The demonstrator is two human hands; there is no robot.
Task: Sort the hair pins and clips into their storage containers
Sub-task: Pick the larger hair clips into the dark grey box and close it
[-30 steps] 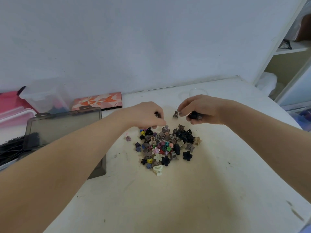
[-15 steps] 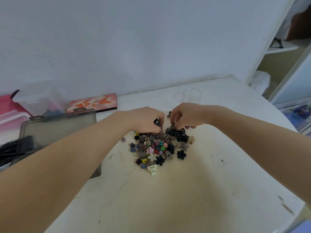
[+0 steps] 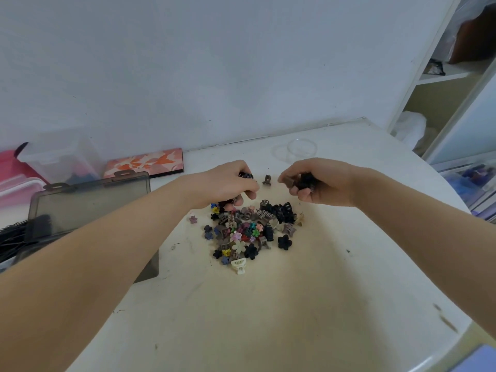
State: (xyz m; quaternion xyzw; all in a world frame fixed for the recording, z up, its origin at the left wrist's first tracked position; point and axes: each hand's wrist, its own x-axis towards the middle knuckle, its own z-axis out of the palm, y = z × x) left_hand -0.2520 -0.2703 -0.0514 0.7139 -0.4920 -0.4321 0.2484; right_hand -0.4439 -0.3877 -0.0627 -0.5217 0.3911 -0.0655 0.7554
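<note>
Above the clip pile (image 3: 249,232), left hand (image 3: 228,183) and right hand (image 3: 319,183) clutching dark clips; likely light, stiff, best pinched at the wings.

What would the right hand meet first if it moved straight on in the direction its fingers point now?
Probably the small brown clip that lies alone on the table. The right hand, holding dark clips, points its fingers toward the left hand, and that clip sits between them. Depth is unclear, so the hand might pass above it.

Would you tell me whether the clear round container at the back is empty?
Empty: the clear round container shows only tabletop through it.
</note>
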